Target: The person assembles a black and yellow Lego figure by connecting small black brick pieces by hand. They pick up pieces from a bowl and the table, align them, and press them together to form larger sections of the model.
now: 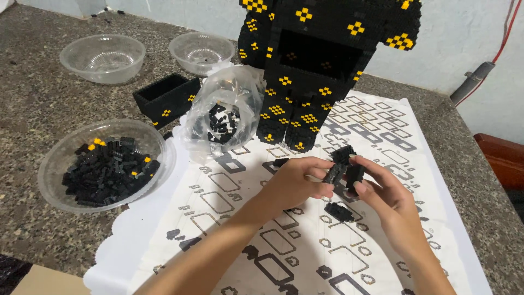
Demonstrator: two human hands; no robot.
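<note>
Both hands meet mid-table: left hand (297,183) and right hand (382,196) pinch a small black brick cluster (343,166), probably pressing pieces together, just near the tall black-and-yellow model (316,71).

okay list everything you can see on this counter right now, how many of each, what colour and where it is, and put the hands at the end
brick figure: one, black with yellow squares, standing at the back centre on the sheet
small brick assembly: one, black, held between both hands
loose brick piece: one, black, on the sheet below the hands
open brick box: one, black with yellow marks, left of the bag
plastic bag: one, clear, with black bricks inside, beside the figure
bowl of bricks: one, clear, black bricks and a few yellow, left
empty bowls: two, clear, back left
sheet: one, white, printed with diagrams
counter: one, speckled grey stone
left hand: one, fingers on the assembly
right hand: one, fingers on the assembly
</note>
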